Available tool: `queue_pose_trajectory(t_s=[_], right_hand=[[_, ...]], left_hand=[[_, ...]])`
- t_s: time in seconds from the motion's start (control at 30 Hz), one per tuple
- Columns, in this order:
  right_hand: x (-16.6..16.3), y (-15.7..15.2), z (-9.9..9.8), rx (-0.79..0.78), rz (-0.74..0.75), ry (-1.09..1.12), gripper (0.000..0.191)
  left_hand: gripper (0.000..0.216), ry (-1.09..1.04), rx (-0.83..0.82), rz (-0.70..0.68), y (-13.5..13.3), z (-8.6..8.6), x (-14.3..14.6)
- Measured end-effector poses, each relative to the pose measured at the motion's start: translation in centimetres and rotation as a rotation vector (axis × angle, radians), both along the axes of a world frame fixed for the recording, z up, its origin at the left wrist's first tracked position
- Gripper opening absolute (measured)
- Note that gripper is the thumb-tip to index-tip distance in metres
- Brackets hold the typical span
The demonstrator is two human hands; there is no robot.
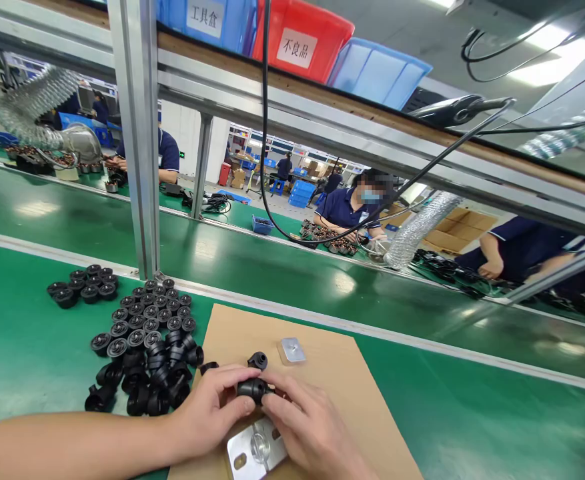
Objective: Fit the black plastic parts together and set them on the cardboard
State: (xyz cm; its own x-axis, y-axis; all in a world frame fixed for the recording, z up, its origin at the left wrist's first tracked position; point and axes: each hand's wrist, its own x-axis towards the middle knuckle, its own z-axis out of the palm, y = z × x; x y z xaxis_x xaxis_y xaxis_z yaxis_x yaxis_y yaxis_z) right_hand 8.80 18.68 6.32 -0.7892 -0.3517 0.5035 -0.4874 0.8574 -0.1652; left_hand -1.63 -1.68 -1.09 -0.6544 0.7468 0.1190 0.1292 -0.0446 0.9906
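Note:
Between my two hands is a black round plastic part (252, 391), just above the cardboard sheet. My left hand (215, 407) grips its left side with thumb and fingers. The fingers of my right hand (312, 420) close on its right end, where a small dark piece partly shows; its kind I cannot make out. Below the hands lies a silver metal fixture (242, 448) with a round hollow and slots, partly covered by my right hand. Another black plastic part (258, 361) stands just beyond my fingertips. Farther back on the cardboard sits a small metal block (292, 351).
Black elbow-shaped parts (159, 363) and round black parts (137, 320) crowd the green bench on the left. The cardboard (372, 427) lies beneath my hands. A metal post (139, 133) rises behind, under a shelf with bins (299, 40). A hanging cable (265, 133) loops down; co-workers sit across.

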Motion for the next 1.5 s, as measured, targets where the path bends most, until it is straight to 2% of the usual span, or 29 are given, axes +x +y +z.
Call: queue_pose_trajectory(t_s=[0.1, 0.17, 0.3, 0.37, 0.5, 0.63, 0.7, 0.77, 0.83, 0.93, 1.1, 1.3, 1.43, 1.5], right_hand=[[0.3, -0.1, 0.3, -0.103, -0.003, -0.099, 0.02], [0.4, 0.0, 0.2, -0.197, 0.004, -0.188, 0.027], [0.6, 0.0, -0.2, -0.203, -0.038, -0.263, 0.038], [0.6, -0.2, -0.5, -0.194, -0.082, -0.257, 0.034], [0.6, -0.6, -0.6, -0.18, -0.133, -0.264, 0.014], [0.6, 0.1, -0.3, -0.253, -0.137, -0.294, 0.024], [0.5, 0.7, -0.3, -0.271, -0.137, -0.278, 0.035], [0.5, 1.1, -0.4, -0.23, -0.1, -0.242, 0.047], [0.4, 1.1, -0.5, -0.177, -0.026, -0.194, 0.049], [0.2, 0.5, -0.7, -0.192, 0.012, -0.178, 0.043], [0.0, -0.2, -1.2, -0.371, -0.056, -0.226, 0.036], [0.1, -0.1, -1.2, -0.434, -0.042, -0.208, 0.034], [0.1, -0.3, -1.1, -0.494, -0.071, -0.201, 0.03], [0.0, -0.5, -1.1, -0.516, -0.081, -0.218, 0.028]], left_hand=[[0.044, 0.065, 0.007, -0.047, -0.2, 0.6, -0.1], [0.044, 0.093, 0.027, -0.047, -0.2, 0.9, -0.1], [0.043, 0.103, 0.019, -0.042, -0.2, 1.2, -0.2], [0.043, 0.117, -0.005, -0.036, -0.3, 1.4, -0.2], [0.046, 0.14, -0.041, -0.052, -0.4, 1.8, -0.1], [0.048, 0.081, -0.031, -0.028, -0.4, 1.4, -0.1], [0.048, 0.012, 0.01, -0.024, -0.2, 0.9, 0.0], [0.048, -0.054, 0.041, -0.03, -0.1, 0.5, 0.0], [0.049, -0.095, 0.058, -0.043, 0.0, 0.5, 0.1], [0.053, -0.086, 0.091, -0.046, 0.0, 1.1, 0.1], [0.061, 0.138, 0.13, -0.008, -0.3, 2.1, -0.1], [0.043, 0.107, 0.06, 0.013, -0.6, 1.6, 0.0], [0.048, 0.229, 0.067, 0.057, -0.7, 1.7, 0.1], [0.048, 0.174, 0.072, 0.031, -0.7, 1.8, 0.1]])
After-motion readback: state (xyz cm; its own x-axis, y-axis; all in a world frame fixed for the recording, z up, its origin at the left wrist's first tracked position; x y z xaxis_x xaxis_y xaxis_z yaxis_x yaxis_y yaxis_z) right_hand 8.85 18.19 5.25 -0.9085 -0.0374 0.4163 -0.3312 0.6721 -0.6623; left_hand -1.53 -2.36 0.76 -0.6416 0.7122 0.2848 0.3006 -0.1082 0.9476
